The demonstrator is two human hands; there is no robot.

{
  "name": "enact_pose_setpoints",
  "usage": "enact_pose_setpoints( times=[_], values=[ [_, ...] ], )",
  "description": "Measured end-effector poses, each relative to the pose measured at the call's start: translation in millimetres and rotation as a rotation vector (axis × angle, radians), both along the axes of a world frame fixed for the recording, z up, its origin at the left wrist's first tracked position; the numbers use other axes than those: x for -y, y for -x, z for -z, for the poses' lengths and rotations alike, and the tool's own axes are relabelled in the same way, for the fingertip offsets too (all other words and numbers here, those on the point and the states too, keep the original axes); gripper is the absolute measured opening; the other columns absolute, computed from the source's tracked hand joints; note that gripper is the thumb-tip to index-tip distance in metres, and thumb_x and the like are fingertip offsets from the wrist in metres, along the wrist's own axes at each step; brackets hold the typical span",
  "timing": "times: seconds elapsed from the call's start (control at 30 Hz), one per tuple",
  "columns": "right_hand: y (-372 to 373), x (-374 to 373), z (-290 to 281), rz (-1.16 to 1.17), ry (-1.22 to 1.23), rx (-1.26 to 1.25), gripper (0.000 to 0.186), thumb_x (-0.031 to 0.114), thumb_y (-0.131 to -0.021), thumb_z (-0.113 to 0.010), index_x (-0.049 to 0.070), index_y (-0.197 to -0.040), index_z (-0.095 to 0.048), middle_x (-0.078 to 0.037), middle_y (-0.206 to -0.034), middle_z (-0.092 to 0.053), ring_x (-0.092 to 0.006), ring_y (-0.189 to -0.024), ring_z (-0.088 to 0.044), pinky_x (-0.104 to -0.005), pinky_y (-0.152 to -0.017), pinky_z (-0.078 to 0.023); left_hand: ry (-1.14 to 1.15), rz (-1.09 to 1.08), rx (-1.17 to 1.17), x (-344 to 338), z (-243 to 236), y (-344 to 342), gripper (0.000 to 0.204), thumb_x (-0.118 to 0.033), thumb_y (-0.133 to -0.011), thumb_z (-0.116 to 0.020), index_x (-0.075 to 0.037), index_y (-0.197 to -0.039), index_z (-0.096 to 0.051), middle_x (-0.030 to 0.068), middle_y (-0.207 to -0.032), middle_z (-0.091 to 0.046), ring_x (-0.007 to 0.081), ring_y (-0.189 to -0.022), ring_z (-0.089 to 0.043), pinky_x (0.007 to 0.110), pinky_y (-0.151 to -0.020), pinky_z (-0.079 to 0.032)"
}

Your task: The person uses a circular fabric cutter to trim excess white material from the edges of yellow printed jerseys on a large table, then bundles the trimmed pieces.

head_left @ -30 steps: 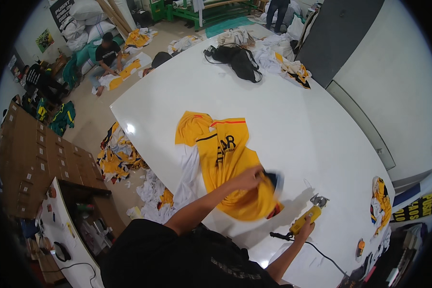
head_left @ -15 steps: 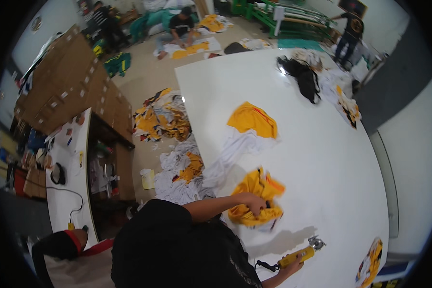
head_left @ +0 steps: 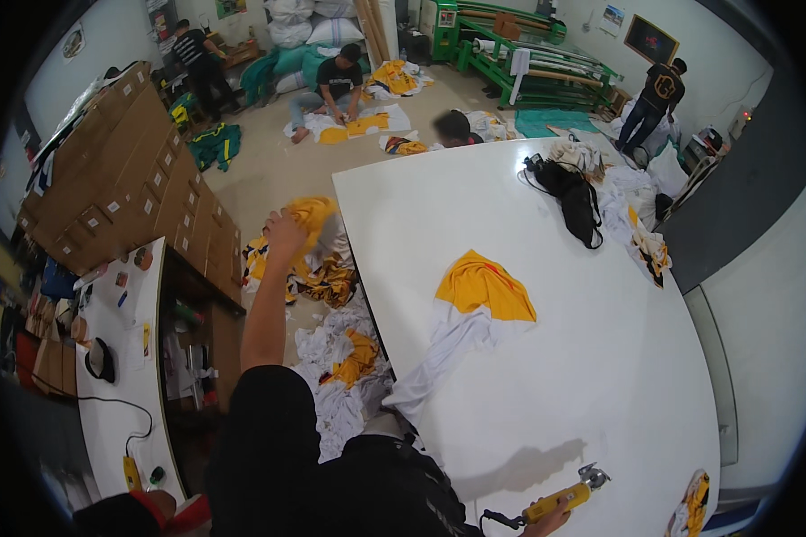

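My left hand (head_left: 285, 229) is stretched out past the left edge of the white table (head_left: 394, 224), gripping a bunched yellow fabric piece (head_left: 314, 217) over a floor pile of yellow, white and dark cloth (head_left: 324, 282). My right hand (head_left: 553, 514) grips a yellow electric cloth cutter (head_left: 555, 501) with a round metal head and black cord, low over the table's near right. A yellow and white cloth piece (head_left: 484, 291) lies mid-table, its white part trailing toward the near left edge.
A black bag (head_left: 569, 197) and loose garments (head_left: 640, 233) lie at the far right; more cloth (head_left: 694, 506) near right. Stacked cartons (head_left: 116, 179) and a side desk (head_left: 116, 394) stand left. Several people (head_left: 340, 85) are around the room, beside green machinery (head_left: 510, 54).
My left hand lifted the crumpled yellow garment off the table and swung it forward and left over the floor pile. My view turned leftward; my right hand still holds the cutter.
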State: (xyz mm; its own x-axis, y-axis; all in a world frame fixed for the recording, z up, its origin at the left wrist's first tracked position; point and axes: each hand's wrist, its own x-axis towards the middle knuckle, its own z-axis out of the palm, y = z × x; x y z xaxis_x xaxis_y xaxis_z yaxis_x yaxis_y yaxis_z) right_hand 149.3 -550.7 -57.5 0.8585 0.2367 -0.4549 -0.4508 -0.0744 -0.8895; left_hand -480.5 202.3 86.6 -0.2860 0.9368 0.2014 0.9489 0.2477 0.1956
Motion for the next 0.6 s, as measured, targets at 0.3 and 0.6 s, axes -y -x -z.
enact_pose_setpoints(
  times=[0.3, 0.6],
  values=[
    [92, -134, -112, 0.105, 0.224, 0.117, 0.047, 0.039, -0.096, -0.067, 0.002, -0.119, -0.049, -0.015, -0.083, -0.061, -0.0274, -0.064, -0.063, -0.0405, -0.05, -0.053, 0.015, 0.815, 0.379, 50, 125, -208, 0.055, -0.03, -0.087, -0.073, -0.007, -0.135, -0.059, 0.0177, -0.139, -0.059, 0.0389, -0.123, -0.058, 0.055, -0.098, -0.049],
    [112, -128, -100, 0.116, 0.221, 0.178, 0.045, 0.037, -0.098, -0.069, 0.001, -0.12, -0.052, -0.015, -0.084, -0.063, -0.0273, -0.064, -0.064, -0.0398, -0.047, -0.052, 0.165, 1.094, 0.18, 147, 134, -394, 0.072, -0.035, -0.093, -0.067, -0.004, -0.154, -0.044, 0.0248, -0.166, -0.03, 0.0469, -0.156, -0.024, 0.063, -0.125, -0.02]
  ],
)
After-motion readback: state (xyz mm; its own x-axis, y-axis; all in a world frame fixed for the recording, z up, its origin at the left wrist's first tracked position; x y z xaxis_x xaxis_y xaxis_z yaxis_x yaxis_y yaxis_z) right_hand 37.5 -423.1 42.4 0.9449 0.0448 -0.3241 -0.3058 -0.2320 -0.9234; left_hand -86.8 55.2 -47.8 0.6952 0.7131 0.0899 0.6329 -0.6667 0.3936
